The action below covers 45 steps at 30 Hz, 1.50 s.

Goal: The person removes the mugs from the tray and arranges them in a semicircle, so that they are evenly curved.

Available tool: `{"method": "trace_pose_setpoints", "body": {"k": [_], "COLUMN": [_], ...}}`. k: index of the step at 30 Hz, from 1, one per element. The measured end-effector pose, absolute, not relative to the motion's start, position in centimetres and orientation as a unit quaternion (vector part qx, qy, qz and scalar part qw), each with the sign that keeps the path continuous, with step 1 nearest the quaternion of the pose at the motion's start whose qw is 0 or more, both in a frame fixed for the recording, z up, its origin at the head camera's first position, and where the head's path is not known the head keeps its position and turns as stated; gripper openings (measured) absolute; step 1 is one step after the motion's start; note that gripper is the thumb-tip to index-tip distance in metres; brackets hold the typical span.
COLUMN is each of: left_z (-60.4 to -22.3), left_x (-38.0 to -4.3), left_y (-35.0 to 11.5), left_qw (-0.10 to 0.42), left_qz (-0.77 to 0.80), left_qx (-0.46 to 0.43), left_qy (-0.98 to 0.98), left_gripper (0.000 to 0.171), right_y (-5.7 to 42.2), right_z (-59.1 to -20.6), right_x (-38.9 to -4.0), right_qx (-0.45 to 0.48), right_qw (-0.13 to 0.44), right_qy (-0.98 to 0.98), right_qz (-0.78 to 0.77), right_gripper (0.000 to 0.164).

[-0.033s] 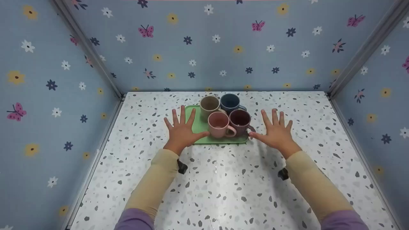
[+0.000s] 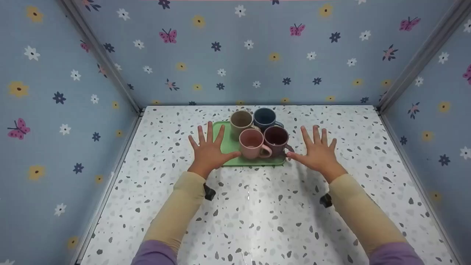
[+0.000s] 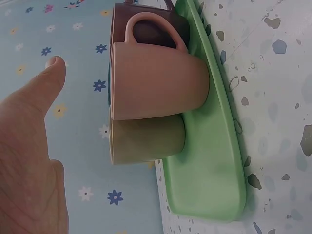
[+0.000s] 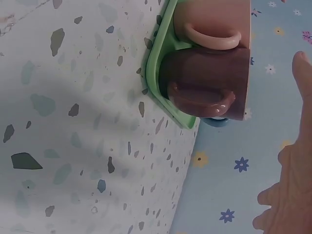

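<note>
A green tray [image 2: 229, 144] bears a pink mug [image 2: 251, 144], a dark maroon mug [image 2: 276, 140], a beige mug [image 2: 241, 121] and a blue mug [image 2: 265, 117], all upright and bunched toward its right side. My left hand [image 2: 210, 154] is spread with straight fingers over the tray's left side, holding nothing; in the left wrist view a gap parts its thumb [image 3: 41, 85] from the pink mug. To the right of the tray my right hand [image 2: 319, 156] is spread too, its thumb near the maroon mug's handle [image 4: 202, 102]. It holds nothing.
The tray stands toward the back of a white speckled table [image 2: 250, 213]. Blue flowered panels [image 2: 235, 55] rise behind the table and at both sides, with grey metal posts [image 2: 106, 62] at the corners. Dark wrist devices [image 2: 209, 192] sit on both sleeves.
</note>
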<state>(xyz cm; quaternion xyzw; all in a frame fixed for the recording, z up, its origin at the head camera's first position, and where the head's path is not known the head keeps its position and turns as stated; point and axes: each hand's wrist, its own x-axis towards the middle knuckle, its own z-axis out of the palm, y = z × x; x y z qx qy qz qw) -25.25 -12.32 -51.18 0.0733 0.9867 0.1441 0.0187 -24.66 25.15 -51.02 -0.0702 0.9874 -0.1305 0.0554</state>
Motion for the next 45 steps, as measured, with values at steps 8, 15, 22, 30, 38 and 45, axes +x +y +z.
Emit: {"method": "trace_pose_setpoints", "body": {"k": [8,15,22,30,38,45], "left_z": [-52.9,-56.8,-61.1,-63.5,-63.9,-64.0], "left_x": [-26.3,-27.1,-27.2,-26.8,-26.5,-26.7], "left_y": [-13.3,-14.3,-14.3,-12.7,-11.7,-11.9], "left_qw": [0.014,0.043,0.057,0.087,0.088,0.093], "left_qz": [0.14,0.161,0.171,0.202,0.194,0.171], "left_qx": [0.058,0.033,0.003,-0.023,-0.051,-0.051], "left_qy": [0.988,0.985,0.984,0.975,0.976,0.98], "left_gripper": [0.121,0.124,0.122,0.114,0.091,0.081], "right_y": [26.1,26.1,24.6,23.1,22.3,22.1], "right_z": [-52.9,-57.1,-60.6,-63.3,-63.8,-63.9], "right_x": [-25.9,-26.4,-26.2,-26.0,-26.0,-26.1], "right_qx": [-0.078,-0.068,-0.075,-0.07,-0.06,-0.051], "right_qw": [0.033,0.044,0.058,0.049,0.034,0.027], "right_qy": [0.987,0.981,0.969,0.967,0.963,0.96], "right_qz": [-0.14,-0.178,-0.228,-0.24,-0.259,-0.275], "right_gripper": [0.121,0.118,0.112,0.096,0.087,0.083]}}
